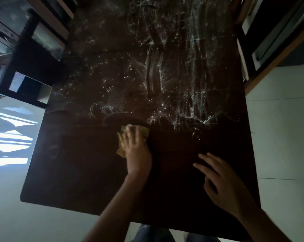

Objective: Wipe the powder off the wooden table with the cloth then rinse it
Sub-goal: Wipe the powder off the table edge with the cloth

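Dark brown wood: the table (pixel 74 172) fills most of the view, its near half dull and bare, its far half marked. Pale tiled floor (pixel 284 137) shows on both sides, with a striped patch of sunlight (pixel 11 137) on the left. Dark furniture with glassy panels (pixel 34 49) stands at the far left; a wooden-framed piece (pixel 270 41) stands at the far right. What either one is cannot be told.

White powder (pixel 196 95) lies over the far half of the table: long smeared streaks on the right, loose specks towards the left, and a curved smear just beyond the cloth.

Right hand (pixel 224 184) is over the near right part of the table, fingers spread and fairly straight, holding nothing. Whether the fingertips touch the wood cannot be told.

Left hand (pixel 137 151) is near the middle of the table, palm down, fingers straight and laid flat on top of the cloth, pressing it to the wood.

Yellow cloth (pixel 120 149) lies crumpled under that hand, showing beside the palm and beyond the fingertips, at the near edge of the powder.
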